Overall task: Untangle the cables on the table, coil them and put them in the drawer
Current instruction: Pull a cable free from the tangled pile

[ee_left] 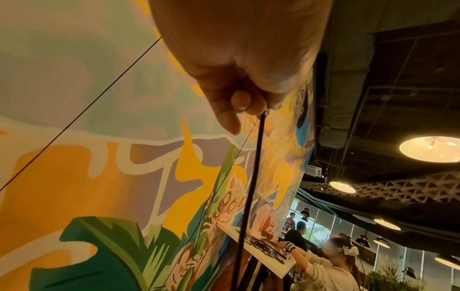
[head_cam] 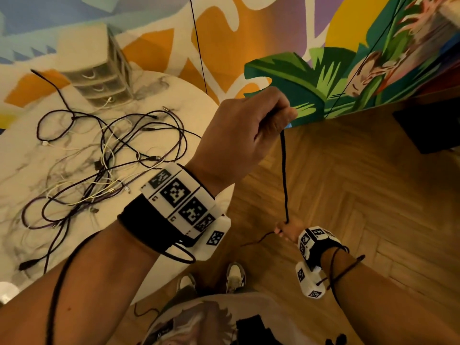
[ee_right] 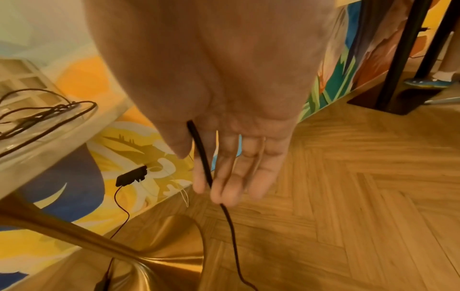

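My left hand (head_cam: 275, 120) is raised in front of the mural and grips the top of a black cable (head_cam: 284, 175); the left wrist view shows its curled fingers (ee_left: 242, 102) closed round that cable (ee_left: 251, 177). The cable hangs straight down to my right hand (head_cam: 286, 229), low over the floor. There it runs under the thumb and between the fingers (ee_right: 224, 177), and its tail (ee_right: 232, 232) trails on downward. A tangle of dark and white cables (head_cam: 104, 160) lies on the round marble table (head_cam: 179, 95). The small drawer unit (head_cam: 99, 78) stands at the table's far side.
The table's brass pedestal foot (ee_right: 149, 261) stands on the herringbone wood floor (head_cam: 361, 207). A black furniture base (head_cam: 428, 130) is at the right by the mural wall. My shoes (head_cam: 235, 275) are below. Another person (ee_left: 323, 265) works at a table further off.
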### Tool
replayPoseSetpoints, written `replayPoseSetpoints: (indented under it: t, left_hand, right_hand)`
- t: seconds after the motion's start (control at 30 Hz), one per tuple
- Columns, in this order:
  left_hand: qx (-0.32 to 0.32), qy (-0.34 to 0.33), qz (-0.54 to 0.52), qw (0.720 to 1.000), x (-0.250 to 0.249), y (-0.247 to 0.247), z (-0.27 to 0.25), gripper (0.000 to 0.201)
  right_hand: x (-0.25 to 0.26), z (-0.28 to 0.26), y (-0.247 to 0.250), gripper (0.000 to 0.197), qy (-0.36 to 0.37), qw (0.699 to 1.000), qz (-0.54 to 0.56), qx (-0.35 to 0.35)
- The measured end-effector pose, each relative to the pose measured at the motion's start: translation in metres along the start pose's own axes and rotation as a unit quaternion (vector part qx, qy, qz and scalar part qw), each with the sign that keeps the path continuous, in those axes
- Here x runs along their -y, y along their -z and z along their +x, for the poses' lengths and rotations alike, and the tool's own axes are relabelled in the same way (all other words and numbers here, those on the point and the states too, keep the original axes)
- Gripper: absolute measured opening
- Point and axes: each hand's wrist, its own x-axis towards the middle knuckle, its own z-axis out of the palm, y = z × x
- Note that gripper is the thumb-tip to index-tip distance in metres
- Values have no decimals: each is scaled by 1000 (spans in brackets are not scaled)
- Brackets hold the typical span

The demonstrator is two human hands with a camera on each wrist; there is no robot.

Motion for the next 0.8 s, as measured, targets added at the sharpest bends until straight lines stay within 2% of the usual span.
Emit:
replayPoseSetpoints:
  t: [0.1,0.17,0.2,0.27,0.37,0.43,0.53,0.6,0.67,0.77,0.8]
  left_hand:
    - [26,24,-20,999,2,-6,-4,20]
    - [65,35,-28,997,2,-16,-8,21]
    - [89,36,-25,995,3,-23,-11,21]
    - [137,32,-13,990,5,-39,-20,22]
    - [198,9,-4,980,8,-60,-31,23]
    - [214,-12,5,977,7,-66,-34,22]
    - [184,-14,4,983,9,-62,-32,25]
    - [161,9,0,987,16,-56,-31,25]
    - [164,22,1,986,20,-53,-32,25]
    - [210,42,-9,977,22,-60,-39,22]
    - [228,47,-6,973,23,-64,-42,20]
  right_hand:
    - [0,-1,5,23,25,997,-74,-23]
    - [5,-8,11,44,49,986,-161,-17]
    - [11,-12,16,49,74,982,-170,-23]
    - [26,-22,19,45,151,977,-147,-41]
    - [39,-20,17,41,231,957,-144,-105]
    - [40,-17,15,43,205,963,-148,-90]
    - [35,-21,13,61,126,989,-78,-7]
    - [31,-28,12,61,85,994,-32,61]
    - [26,-28,14,55,117,987,-77,76]
    - [35,-31,19,50,216,971,-95,22]
    - [46,-43,21,40,250,965,-83,0]
